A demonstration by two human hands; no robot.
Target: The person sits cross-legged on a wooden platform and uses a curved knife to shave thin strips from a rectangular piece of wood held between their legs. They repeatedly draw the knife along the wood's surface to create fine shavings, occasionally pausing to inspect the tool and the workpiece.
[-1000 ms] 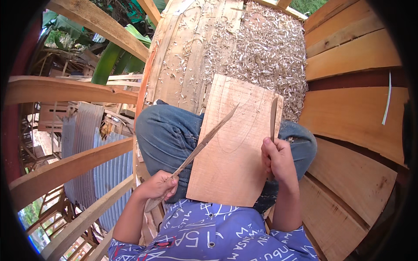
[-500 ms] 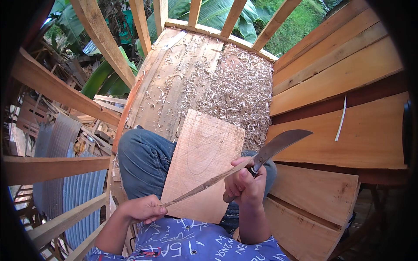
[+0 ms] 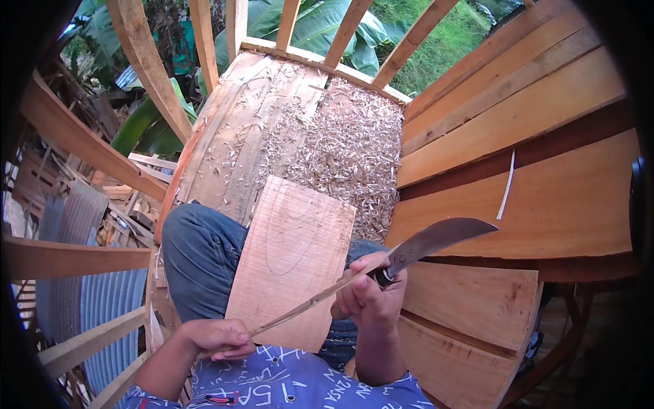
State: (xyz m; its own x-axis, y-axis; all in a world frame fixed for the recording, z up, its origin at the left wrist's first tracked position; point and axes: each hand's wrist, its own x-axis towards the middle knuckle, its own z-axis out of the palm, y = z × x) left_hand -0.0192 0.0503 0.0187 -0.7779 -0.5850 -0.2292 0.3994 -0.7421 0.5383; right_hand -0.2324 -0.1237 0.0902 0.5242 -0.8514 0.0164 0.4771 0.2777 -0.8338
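My right hand (image 3: 376, 294) is closed round the dark handle of a knife with a broad curved blade (image 3: 446, 240), its tip toward the right. A thin brown strip (image 3: 300, 309), wood or bamboo by its look, runs slantwise from my left hand to my right. Its lower end is pinched in my left hand (image 3: 221, 337), close to my shirt. The upper end meets the knife near the base of the blade, by my right thumb; exactly how they touch is hidden. Under the strip a flat pale wooden board (image 3: 289, 235) lies across my lap.
Curled shavings (image 3: 361, 136) cover much of the plank floor (image 3: 228, 146) ahead. Upright wooden slats (image 3: 146, 65) stand along the left and far sides. Wide planks (image 3: 518, 211) line the right, with a thin pale strip (image 3: 506, 184) on one. Corrugated sheets (image 3: 112, 307) lie beyond the left slats.
The knife has tilted flatter, its tip shifting slightly right and down. Both hands and the board appear farther left, mostly because the whole view has shifted. The grips stay the same.
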